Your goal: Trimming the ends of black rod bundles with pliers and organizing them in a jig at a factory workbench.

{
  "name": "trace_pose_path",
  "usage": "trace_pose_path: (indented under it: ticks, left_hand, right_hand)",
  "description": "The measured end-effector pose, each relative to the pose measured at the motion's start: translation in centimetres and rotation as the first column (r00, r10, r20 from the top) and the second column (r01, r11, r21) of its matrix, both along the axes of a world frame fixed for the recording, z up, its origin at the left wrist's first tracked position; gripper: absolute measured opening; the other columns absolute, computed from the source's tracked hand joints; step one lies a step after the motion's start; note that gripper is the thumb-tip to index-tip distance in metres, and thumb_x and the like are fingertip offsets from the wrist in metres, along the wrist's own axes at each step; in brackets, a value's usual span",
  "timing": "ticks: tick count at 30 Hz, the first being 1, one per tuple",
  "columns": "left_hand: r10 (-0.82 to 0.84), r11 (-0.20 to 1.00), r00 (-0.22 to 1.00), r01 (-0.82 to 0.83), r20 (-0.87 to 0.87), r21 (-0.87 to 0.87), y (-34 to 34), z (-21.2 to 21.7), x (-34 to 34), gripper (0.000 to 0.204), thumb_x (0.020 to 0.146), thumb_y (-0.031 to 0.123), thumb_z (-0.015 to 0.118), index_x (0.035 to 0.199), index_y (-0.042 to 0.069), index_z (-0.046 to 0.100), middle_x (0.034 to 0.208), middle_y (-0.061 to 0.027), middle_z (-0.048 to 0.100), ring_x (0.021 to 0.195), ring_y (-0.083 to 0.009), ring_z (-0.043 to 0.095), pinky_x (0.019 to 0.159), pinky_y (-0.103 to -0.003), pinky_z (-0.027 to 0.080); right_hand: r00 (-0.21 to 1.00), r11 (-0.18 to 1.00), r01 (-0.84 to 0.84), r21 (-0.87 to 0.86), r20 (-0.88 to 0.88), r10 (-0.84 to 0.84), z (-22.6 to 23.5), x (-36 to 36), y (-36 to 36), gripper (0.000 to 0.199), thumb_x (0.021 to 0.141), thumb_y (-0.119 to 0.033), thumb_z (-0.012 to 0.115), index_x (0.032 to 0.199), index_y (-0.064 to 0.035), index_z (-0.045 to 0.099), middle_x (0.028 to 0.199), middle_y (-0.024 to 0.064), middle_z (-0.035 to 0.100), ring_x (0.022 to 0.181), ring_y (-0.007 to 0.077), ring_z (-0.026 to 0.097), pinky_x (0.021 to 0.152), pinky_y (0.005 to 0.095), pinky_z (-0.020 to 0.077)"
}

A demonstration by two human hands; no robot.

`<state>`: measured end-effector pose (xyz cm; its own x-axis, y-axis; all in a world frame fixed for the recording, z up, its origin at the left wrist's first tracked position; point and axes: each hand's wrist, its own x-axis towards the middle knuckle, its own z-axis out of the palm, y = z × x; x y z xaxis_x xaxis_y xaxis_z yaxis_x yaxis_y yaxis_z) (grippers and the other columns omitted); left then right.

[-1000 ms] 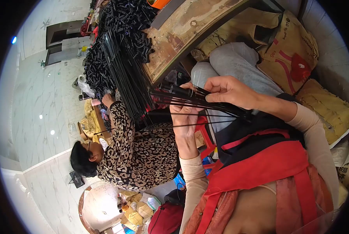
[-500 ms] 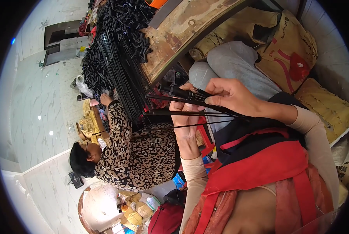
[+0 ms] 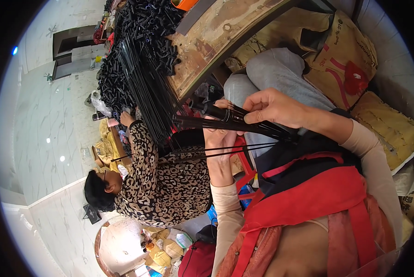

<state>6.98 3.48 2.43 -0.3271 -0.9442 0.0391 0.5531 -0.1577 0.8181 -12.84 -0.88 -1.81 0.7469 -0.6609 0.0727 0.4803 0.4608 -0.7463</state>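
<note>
While left hand (image 3: 217, 136) clamped black tube (image 3: 212, 110), right hand (image 3: 277, 109) pinched black rods (image 3: 262, 129); counter (image 3: 209, 41) sat at their 11 o'clock.

Thin black rods (image 3: 202, 123): smooth, faintly glossy (whether plastic or metal cannot be told). Black tube (image 3: 212, 110): plastic-looking, semi-gloss. Surface (image 3: 200, 53): wood, scuffed and stained, worn finish. Piled black pieces (image 3: 154, 23): plastic-looking, low sheen. Grey trousers (image 3: 281, 69): matt cloth. Tan sack (image 3: 341, 55): paper-like, creased, matt. Wall panels (image 3: 43, 120): smooth, glossy, marble-veined.
</note>
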Motion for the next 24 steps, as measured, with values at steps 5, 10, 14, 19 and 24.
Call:
trace_pose_path:
  ticks: [5, 10, 14, 19, 24]
  left_hand:
    - [0.127, 0.992, 0.988, -0.127, 0.088, -0.010, -0.2, -0.4, -0.5, 0.050, 0.078, 0.009, 0.079, 0.122, 0.004, 0.056, 0.114, -0.0079, 0.056, 0.107, -0.0223, 0.057, 0.097, -0.035, 0.051]
    - [0.331, 0.932, 0.941, -0.314, -0.071, 0.182, -0.3, -3.1, -1.0, 0.034, 0.098, 0.033, 0.056, 0.121, 0.009, 0.058, 0.115, -0.0017, 0.062, 0.109, -0.0163, 0.057, 0.093, -0.030, 0.048]
    - [0.547, 0.832, 0.819, -0.554, 0.176, -0.008, 0.5, 0.6, -5.5, 0.033, 0.101, 0.030, 0.049, 0.114, 0.002, 0.059, 0.113, -0.0076, 0.065, 0.109, -0.0174, 0.059, 0.096, -0.032, 0.046]
    - [0.664, 0.747, 0.627, -0.577, 0.407, -0.330, 0.7, 2.7, -5.2, 0.023, 0.085, -0.001, 0.071, 0.105, -0.001, 0.061, 0.097, -0.0091, 0.069, 0.089, -0.0144, 0.065, 0.082, -0.026, 0.051]
    - [0.659, 0.752, 0.649, -0.578, 0.381, -0.316, 0.8, 1.6, -4.1, 0.018, 0.087, 0.002, 0.070, 0.103, -0.002, 0.062, 0.099, -0.0097, 0.069, 0.092, -0.0149, 0.065, 0.085, -0.027, 0.051]
  right_hand:
    - [0.977, 0.970, -0.126, 0.207, 0.194, 0.085, -1.3, 0.9, -0.4, 0.013, 0.088, -0.004, 0.068, 0.099, 0.0025, 0.065, 0.092, 0.0053, 0.067, 0.084, 0.0091, 0.062, 0.076, 0.0235, 0.0495]
    - [0.977, 0.970, 0.186, 0.156, 0.072, -0.200, 0.4, 1.6, 1.7, 0.012, 0.087, -0.003, 0.068, 0.099, 0.0007, 0.066, 0.091, 0.0029, 0.067, 0.083, 0.0077, 0.061, 0.075, 0.0212, 0.0484]
    - [0.923, 0.911, 0.380, 0.160, -0.008, -0.384, 0.1, 2.5, 1.1, 0.011, 0.087, -0.005, 0.068, 0.097, -0.0014, 0.067, 0.088, -0.0001, 0.066, 0.082, 0.0052, 0.059, 0.075, 0.0194, 0.0461]
    - [0.883, 0.885, 0.457, 0.090, 0.075, -0.463, 1.0, 4.0, 2.7, 0.009, 0.089, -0.004, 0.067, 0.097, -0.0013, 0.063, 0.093, 0.0001, 0.065, 0.087, 0.0049, 0.058, 0.078, 0.0194, 0.0454]
    - [0.887, 0.891, 0.439, 0.118, 0.102, -0.451, 0.7, 4.3, 2.0, 0.008, 0.090, -0.002, 0.065, 0.098, -0.0028, 0.063, 0.095, 0.0015, 0.064, 0.089, 0.0068, 0.059, 0.083, 0.0213, 0.0466]
